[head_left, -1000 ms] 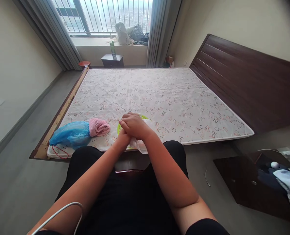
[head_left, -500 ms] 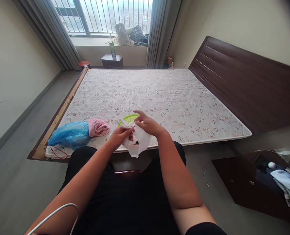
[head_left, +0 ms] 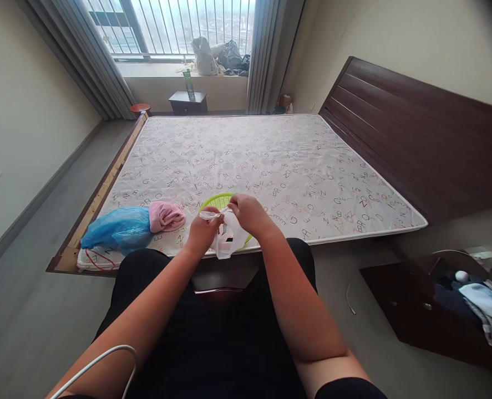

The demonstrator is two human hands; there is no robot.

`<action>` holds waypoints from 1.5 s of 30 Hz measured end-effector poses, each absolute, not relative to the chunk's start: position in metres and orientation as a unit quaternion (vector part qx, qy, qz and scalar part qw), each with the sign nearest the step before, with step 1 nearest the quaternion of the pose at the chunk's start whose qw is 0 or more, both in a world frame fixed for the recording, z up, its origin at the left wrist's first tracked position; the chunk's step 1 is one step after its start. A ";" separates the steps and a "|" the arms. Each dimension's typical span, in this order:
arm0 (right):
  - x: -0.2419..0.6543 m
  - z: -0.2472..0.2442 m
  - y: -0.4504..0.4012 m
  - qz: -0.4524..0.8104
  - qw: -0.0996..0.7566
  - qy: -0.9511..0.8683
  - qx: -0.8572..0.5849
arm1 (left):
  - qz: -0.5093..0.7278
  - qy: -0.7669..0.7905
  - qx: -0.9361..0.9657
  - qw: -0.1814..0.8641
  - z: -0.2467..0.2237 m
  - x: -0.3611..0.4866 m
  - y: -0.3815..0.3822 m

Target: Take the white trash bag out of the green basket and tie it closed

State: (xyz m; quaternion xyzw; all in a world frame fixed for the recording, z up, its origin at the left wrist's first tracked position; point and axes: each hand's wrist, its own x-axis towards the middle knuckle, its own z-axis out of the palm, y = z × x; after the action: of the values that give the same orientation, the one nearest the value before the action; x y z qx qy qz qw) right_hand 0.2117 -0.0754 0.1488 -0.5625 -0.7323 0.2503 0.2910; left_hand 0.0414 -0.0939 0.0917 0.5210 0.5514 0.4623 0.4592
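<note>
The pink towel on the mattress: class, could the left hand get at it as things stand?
Probably yes, once freed: the left hand now pinches the white plastic bag, but the pink towel lies just beside it with nothing between.

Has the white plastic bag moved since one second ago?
Yes. The white plastic bag was pressed down on the green basket; now both hands hold it lifted above it.

Thin glossy white plastic bag (head_left: 228, 239), green plastic basket (head_left: 218, 201), dark wooden headboard (head_left: 416, 144).
</note>
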 end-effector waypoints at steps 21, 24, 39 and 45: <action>0.193 0.112 -0.102 0.056 0.283 -0.800 -0.526 | 0.341 0.496 0.598 0.529 0.118 0.026 -0.090; 0.198 0.104 -0.096 0.173 0.252 -0.818 -0.487 | 0.295 0.539 0.674 0.410 0.115 0.021 -0.089; 0.200 0.089 -0.088 0.764 0.406 -0.411 -0.289 | 0.381 0.379 0.835 0.113 0.096 0.026 -0.097; 0.206 0.072 -0.070 0.731 0.491 -0.304 -0.365 | 0.367 0.354 0.855 0.099 0.094 0.020 -0.097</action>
State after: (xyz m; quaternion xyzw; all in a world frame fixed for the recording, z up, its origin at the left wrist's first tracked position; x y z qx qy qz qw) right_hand 0.2056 -0.0699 0.0720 -0.3647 -0.3040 0.7306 0.4907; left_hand 0.0199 -0.0968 0.0942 0.8546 0.3536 0.3672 0.0991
